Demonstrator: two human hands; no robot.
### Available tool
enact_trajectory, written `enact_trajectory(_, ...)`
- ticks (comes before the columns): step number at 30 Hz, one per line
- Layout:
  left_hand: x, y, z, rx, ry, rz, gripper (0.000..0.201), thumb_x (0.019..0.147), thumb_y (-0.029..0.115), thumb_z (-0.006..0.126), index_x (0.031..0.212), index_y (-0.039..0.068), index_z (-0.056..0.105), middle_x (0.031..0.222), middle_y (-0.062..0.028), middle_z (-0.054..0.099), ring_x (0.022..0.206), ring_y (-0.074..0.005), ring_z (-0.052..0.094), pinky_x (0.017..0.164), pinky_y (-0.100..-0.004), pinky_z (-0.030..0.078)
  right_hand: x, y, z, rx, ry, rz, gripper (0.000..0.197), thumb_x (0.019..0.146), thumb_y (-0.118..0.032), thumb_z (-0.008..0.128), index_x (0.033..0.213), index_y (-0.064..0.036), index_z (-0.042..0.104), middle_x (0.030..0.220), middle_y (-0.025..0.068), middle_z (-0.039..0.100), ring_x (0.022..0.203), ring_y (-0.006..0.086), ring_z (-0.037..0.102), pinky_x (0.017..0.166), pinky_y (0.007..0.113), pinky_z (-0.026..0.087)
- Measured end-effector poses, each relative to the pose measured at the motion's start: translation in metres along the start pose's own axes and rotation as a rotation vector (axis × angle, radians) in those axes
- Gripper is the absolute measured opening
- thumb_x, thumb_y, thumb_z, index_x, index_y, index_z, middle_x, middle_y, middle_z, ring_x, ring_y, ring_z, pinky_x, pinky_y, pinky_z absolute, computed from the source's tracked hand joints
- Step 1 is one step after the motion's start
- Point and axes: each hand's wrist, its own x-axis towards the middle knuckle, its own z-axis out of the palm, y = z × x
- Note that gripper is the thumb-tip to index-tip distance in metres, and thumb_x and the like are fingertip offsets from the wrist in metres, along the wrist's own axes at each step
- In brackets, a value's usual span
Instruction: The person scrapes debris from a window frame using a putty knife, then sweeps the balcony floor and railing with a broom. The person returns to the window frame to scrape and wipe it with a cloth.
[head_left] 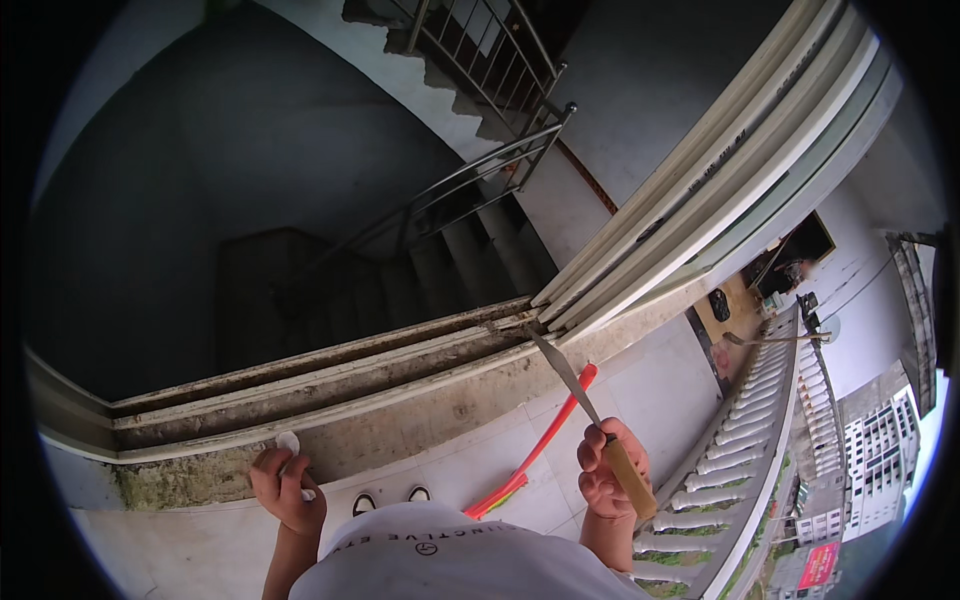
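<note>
My right hand (pixel 604 466) is closed round the wooden handle of a long-bladed knife (pixel 568 367). The blade's tip reaches the dirty window track (pixel 350 374), close to where the white sliding window frames (pixel 690 215) stand. Dark grime and flaking patches show along the track's grooves. My left hand (pixel 282 492) pinches a crumpled white piece (pixel 288 441), tissue or cloth, I cannot tell which. That hand hovers by the outer side of the sill (pixel 390 425), near its mossy left end.
Beyond the window, a dark stairwell drops away beside a metal handrail (pixel 480 165). A red-orange strip (pixel 548 436) lies on the pale tiled floor (pixel 455 468) by my shoes. A white baluster railing (pixel 745 465) runs along the right, with buildings beyond.
</note>
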Motion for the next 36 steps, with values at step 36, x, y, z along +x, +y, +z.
enact_trajectory(36, 0.035, 0.008, -0.033, -0.446, -0.02, -0.55, 0.023, 0.078, -0.007, 0.053, 0.098, 0.002, 0.052, 0.094, -0.0089, 0.053, 0.084, -0.0175, 0.05, 0.077, -0.0276, 0.04, 0.02, 0.012, 0.026, -0.86, 0.806, -0.433, 0.025, 0.082, -0.024, 0.06, 0.077, -0.0011, 0.052, 0.051, 0.0004, 0.041, 0.037, 0.0072, 0.036, 0.032, 0.022, 0.034)
